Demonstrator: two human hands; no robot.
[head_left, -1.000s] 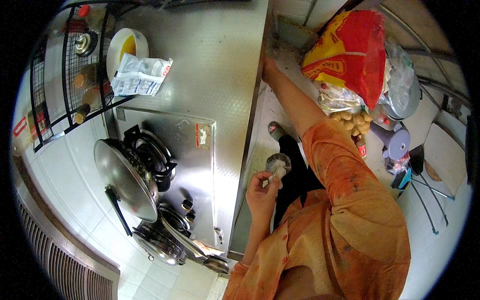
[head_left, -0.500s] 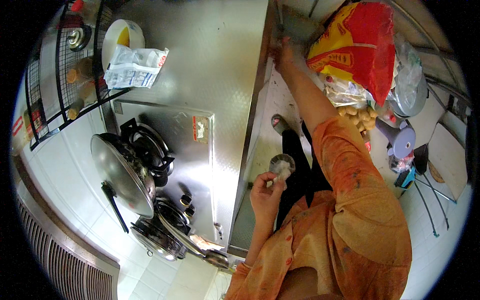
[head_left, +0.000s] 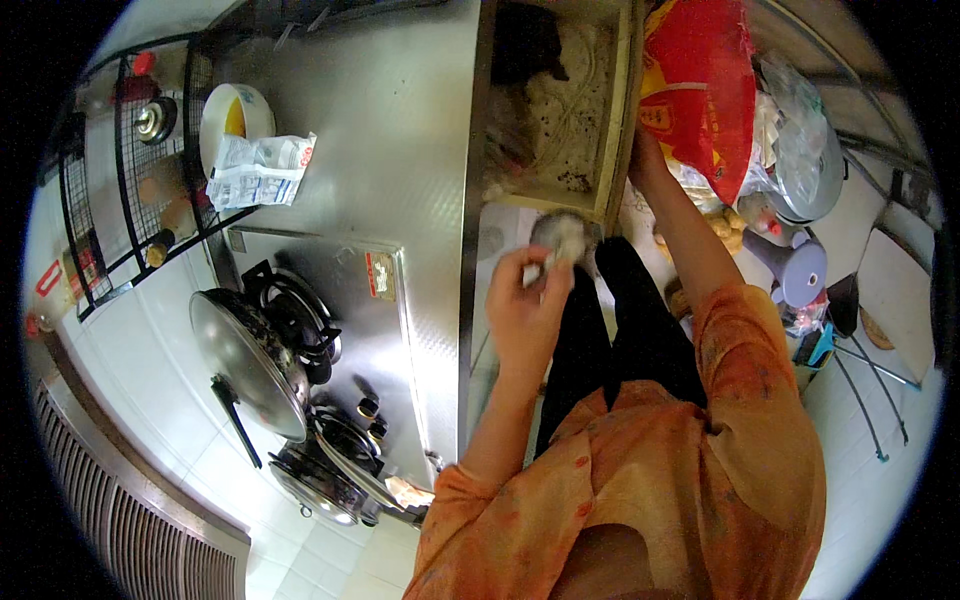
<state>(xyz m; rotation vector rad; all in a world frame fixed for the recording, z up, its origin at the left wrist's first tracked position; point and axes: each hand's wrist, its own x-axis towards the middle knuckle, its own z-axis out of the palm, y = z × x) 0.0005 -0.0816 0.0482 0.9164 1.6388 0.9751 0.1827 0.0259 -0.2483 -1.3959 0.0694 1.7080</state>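
1. Whitish crumpled wad (head_left: 567,240): up in front of the body, near end of the open drawer; a round grey piece beside it, too blurred to name.
2. Left hand (head_left: 528,295): thumb and fingers pinching the wad.
3. Drawer (head_left: 622,110): standing open beside the counter edge. Dark specks across its bottom; black item (head_left: 525,42) in the far part.
4. Right hand (head_left: 645,165): arm stretched out, hand at the drawer's outer side. Fingers partly hidden; cannot tell whether curled or spread.
5. Right of drawer: red and yellow bag (head_left: 705,100), close to right hand. Potatoes (head_left: 722,228) below it, partly behind forearm.
6. Left: steel counter (head_left: 400,130), with bowl (head_left: 211,130), yellow contents; white packet (head_left: 262,175) against it.
7. Nearer, on the stove: lidded wok (head_left: 250,360), tilted.
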